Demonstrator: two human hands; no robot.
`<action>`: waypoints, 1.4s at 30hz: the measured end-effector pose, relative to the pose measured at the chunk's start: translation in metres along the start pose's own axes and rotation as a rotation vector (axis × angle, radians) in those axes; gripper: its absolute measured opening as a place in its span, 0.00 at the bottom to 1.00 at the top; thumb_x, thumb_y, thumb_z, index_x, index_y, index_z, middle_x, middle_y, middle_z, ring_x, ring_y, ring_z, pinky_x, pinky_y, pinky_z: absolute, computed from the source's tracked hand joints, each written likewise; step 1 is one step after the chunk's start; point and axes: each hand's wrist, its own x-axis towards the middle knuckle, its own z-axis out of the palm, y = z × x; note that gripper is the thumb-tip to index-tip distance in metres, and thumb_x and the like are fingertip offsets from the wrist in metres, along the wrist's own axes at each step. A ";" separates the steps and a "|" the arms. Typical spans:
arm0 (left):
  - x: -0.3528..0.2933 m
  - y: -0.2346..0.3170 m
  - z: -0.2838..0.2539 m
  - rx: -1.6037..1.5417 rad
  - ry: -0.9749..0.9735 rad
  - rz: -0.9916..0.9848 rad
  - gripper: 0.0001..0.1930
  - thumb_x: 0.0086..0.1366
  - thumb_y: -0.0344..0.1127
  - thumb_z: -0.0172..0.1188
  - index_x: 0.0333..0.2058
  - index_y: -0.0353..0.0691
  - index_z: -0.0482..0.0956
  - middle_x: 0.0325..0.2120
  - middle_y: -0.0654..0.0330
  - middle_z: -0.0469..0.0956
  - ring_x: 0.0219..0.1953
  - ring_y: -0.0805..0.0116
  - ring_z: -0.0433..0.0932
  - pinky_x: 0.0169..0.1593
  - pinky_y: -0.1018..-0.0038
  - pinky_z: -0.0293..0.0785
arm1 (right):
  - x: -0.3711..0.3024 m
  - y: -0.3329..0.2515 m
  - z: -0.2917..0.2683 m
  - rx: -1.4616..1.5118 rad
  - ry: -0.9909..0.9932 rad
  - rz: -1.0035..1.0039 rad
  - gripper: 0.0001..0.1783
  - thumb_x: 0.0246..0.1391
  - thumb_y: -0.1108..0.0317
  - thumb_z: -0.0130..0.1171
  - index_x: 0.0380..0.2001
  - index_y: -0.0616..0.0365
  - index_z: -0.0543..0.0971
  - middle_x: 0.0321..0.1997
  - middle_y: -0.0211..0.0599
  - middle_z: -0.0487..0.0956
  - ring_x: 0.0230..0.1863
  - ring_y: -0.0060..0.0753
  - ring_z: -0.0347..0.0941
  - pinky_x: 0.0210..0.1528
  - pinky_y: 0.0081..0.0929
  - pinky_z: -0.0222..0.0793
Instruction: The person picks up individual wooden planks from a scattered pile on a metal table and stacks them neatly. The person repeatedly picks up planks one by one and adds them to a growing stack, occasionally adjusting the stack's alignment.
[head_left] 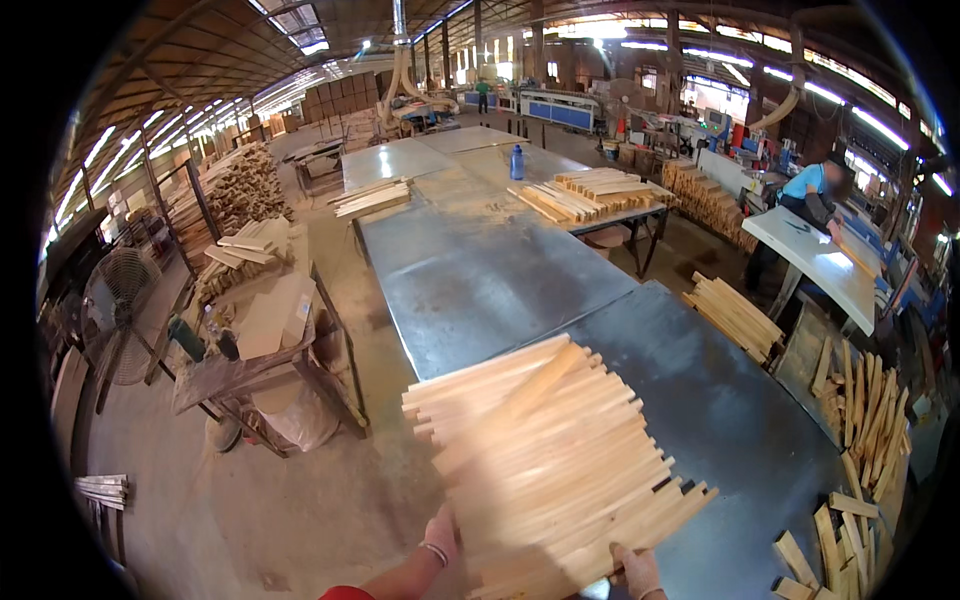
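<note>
Many pale wooden strips (550,440) lie side by side in a wide layer on the dark metal-topped table (520,260), their ends uneven. One strip (543,384) rests slantwise on top near the far end. My left hand (441,532), with a band at the wrist, is against the left ends of the near strips; its fingertips are hidden by the wood. At the right end of the nearest strips, my right hand (637,572) is closed on a wooden strip, thumb on the upper side. The layer's near edge runs toward the lower rim of the view.
Smaller strip piles (372,198) (590,193) and a blue bottle (517,162) stand farther along the table. Loose strips (868,420) are stacked at the right. A side table (265,335) and a fan (122,285) are left. A co-worker (808,190) bends over a white-topped table.
</note>
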 end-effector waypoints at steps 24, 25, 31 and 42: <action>0.037 -0.021 0.282 1.697 -0.381 0.548 0.40 0.64 0.52 0.69 0.70 0.38 0.71 0.55 0.42 0.83 0.53 0.47 0.85 0.58 0.58 0.82 | 0.105 -0.060 -0.086 -0.217 0.241 0.034 0.49 0.57 0.37 0.69 0.69 0.64 0.71 0.58 0.54 0.86 0.60 0.49 0.82 0.66 0.40 0.74; 0.042 -0.023 0.282 1.442 -0.454 0.387 0.40 0.64 0.47 0.70 0.71 0.38 0.70 0.57 0.44 0.83 0.53 0.50 0.85 0.57 0.60 0.83 | 0.108 -0.056 -0.094 -0.168 0.233 0.038 0.48 0.57 0.39 0.69 0.69 0.64 0.71 0.58 0.53 0.86 0.60 0.48 0.82 0.66 0.39 0.74; -0.003 -0.009 0.350 0.814 -0.872 0.187 0.42 0.63 0.23 0.68 0.75 0.41 0.63 0.54 0.52 0.83 0.51 0.62 0.85 0.51 0.66 0.85 | 0.102 -0.066 -0.137 0.083 0.345 -0.075 0.41 0.59 0.58 0.71 0.71 0.65 0.70 0.61 0.48 0.84 0.60 0.41 0.81 0.66 0.34 0.74; -0.136 0.122 0.455 0.572 -1.239 0.797 0.41 0.60 0.18 0.71 0.70 0.34 0.63 0.60 0.53 0.80 0.55 0.62 0.84 0.60 0.66 0.82 | -0.039 -0.283 -0.188 0.118 0.722 -0.835 0.40 0.55 0.65 0.76 0.68 0.61 0.71 0.64 0.42 0.79 0.61 0.34 0.77 0.62 0.35 0.76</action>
